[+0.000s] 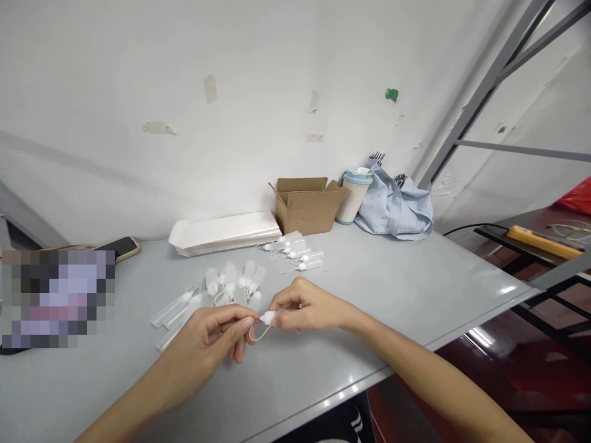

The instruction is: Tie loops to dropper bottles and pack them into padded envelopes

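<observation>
Both hands meet over the grey table [415, 295] near its front edge. My left hand [212, 338] is closed in a pinch on a thin white looped tether. My right hand [307, 306] pinches the small white cap [268, 317] at the other end of it. Just behind my fingers lies a cluster of small clear plastic tubes with white caps [231, 283]. A second group of capped tubes [295, 251] lies farther back, toward the cardboard box.
A stack of white paper bags [226, 232] lies at the back by the wall. An open cardboard box [307, 206], a lidded cup [354, 194] and a blue cloth [397, 206] stand at the back right. A phone [120, 247] lies at the left.
</observation>
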A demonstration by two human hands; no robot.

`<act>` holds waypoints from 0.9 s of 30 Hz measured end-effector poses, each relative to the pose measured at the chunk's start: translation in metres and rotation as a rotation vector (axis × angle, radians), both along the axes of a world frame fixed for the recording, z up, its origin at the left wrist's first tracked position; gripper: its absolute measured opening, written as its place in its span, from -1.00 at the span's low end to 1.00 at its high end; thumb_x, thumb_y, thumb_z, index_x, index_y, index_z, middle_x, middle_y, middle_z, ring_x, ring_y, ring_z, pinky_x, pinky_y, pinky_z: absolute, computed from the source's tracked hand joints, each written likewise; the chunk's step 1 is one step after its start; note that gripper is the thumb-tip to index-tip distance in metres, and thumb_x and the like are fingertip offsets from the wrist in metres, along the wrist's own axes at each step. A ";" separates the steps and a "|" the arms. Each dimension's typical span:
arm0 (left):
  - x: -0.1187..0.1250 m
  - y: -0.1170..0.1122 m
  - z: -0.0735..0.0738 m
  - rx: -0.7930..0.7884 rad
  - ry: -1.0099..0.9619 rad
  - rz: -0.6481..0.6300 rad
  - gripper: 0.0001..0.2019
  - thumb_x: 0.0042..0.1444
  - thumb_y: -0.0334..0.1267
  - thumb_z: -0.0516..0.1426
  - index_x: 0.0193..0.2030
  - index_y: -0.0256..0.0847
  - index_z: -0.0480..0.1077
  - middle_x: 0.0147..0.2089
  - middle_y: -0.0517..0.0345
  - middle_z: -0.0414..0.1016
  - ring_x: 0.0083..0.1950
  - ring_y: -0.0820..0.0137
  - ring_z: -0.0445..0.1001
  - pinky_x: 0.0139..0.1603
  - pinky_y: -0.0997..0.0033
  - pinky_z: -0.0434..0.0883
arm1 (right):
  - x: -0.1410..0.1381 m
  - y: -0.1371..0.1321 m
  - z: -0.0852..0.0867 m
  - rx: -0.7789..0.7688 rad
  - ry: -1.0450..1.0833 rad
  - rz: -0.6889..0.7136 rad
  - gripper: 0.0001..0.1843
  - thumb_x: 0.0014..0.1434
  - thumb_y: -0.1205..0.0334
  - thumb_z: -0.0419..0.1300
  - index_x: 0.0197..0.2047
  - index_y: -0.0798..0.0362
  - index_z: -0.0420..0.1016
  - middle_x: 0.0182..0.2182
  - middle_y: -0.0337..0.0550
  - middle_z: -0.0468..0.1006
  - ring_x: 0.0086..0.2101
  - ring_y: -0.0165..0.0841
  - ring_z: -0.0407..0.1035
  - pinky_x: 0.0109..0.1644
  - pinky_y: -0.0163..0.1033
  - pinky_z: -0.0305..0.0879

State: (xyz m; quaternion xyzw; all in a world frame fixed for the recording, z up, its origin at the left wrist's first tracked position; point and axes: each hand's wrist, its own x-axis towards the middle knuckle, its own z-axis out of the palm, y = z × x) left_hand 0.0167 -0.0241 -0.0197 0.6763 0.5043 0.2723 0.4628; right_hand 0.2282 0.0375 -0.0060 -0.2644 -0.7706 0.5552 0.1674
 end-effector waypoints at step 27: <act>-0.014 0.009 0.017 0.033 -0.118 0.007 -0.71 0.19 -0.03 0.04 -0.31 -0.17 0.46 -0.44 0.22 0.46 -0.47 0.46 0.39 -0.37 0.47 0.35 | -0.009 -0.007 -0.002 0.288 0.143 -0.097 -0.91 -0.01 0.36 0.17 -0.47 0.19 0.50 -0.68 -0.40 0.12 -0.61 -0.57 -0.05 -0.57 -0.43 -0.11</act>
